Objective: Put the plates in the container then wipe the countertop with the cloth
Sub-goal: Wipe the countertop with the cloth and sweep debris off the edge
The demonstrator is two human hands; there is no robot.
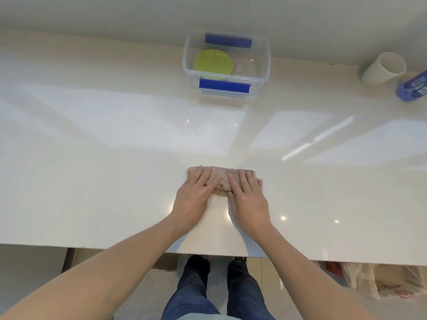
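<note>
- A folded pinkish cloth (224,179) is laid flat on the white countertop (92,169), near the front edge and roughly at the centre of the view.
- The left hand (196,192) is placed palm down on the left part of the cloth, with the fingers extended and slightly spread; nothing is gripped, and the cloth is only pressed under the fingers.
- The right hand (248,196) is placed palm down on the right part of the cloth in the same manner, flat and open, with the fingertips near the far edge of the cloth.
- The two hands are set just beside each other, and a strip of cloth is left visible between them.
- A clear plastic container (227,65) with blue latch handles is positioned at the far side of the countertop, close to the wall and well apart from the cloth.
- A yellow-green plate (213,62) is seen lying inside the container, towards its left side. Whether more than one plate is stacked there cannot be told.
- A white cylindrical cup (383,68) is located at the far right of the countertop, open end upward.
- A blue bottle (413,86) is located just beside the cup and is partly cut off by the right edge of the view.
- Dark trousers and shoes (198,262) are visible below the front edge of the countertop.
</note>
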